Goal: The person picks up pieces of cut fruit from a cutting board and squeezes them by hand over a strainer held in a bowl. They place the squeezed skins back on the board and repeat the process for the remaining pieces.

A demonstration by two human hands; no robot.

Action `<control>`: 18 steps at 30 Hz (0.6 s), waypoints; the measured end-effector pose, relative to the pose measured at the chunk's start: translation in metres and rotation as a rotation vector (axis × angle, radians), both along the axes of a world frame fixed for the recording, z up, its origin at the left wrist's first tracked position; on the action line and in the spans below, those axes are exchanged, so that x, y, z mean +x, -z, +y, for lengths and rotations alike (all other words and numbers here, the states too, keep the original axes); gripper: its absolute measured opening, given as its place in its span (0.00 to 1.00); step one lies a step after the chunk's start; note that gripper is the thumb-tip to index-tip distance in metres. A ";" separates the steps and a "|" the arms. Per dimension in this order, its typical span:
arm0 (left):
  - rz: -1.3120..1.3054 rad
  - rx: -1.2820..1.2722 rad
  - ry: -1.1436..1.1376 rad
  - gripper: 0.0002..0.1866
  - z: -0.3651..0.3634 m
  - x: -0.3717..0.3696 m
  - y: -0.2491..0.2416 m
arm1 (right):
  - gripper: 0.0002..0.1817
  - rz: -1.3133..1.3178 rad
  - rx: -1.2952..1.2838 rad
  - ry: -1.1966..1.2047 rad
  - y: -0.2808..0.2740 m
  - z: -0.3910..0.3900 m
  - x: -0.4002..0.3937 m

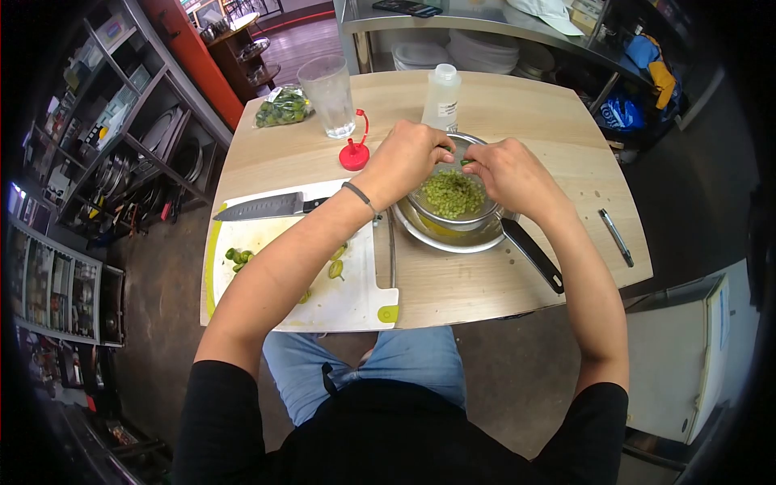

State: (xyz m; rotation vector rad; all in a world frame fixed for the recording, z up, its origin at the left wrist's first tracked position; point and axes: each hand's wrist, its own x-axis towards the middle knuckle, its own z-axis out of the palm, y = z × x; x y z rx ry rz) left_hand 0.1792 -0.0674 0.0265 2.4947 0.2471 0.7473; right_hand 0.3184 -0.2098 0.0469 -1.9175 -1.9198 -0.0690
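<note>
Pinching a small green piece (466, 162), the right hand (517, 174) hovers above pebbly green bits (453, 194) in a round strainer (485, 217) over a shiny metal bowl (453, 249) on the pale wood-grain tabletop (558, 121); the left hand (412, 155) curls just left, its hold too hidden to tell.

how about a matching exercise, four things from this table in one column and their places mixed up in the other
1. knife
2. pen
3. strainer
4. red cap

A. over the metal bowl
B. near the right edge of the table
C. between the drinking glass and the cutting board
D. lying on the cutting board

Right pairs: 1-D, 2-B, 3-A, 4-C
</note>
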 end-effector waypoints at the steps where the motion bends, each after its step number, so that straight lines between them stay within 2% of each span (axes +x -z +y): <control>1: 0.010 -0.009 0.000 0.08 -0.002 0.000 -0.002 | 0.04 -0.018 0.018 -0.015 0.000 0.001 0.000; 11: -0.002 0.097 -0.037 0.07 -0.008 0.009 0.011 | 0.04 -0.062 -0.022 0.024 0.002 0.003 0.001; 16: -0.041 0.064 -0.041 0.07 -0.008 0.006 0.001 | 0.13 -0.055 0.015 0.000 0.002 0.000 0.004; 18: -0.060 0.065 -0.046 0.07 -0.010 0.005 -0.005 | 0.13 -0.016 0.055 -0.006 0.000 0.000 0.005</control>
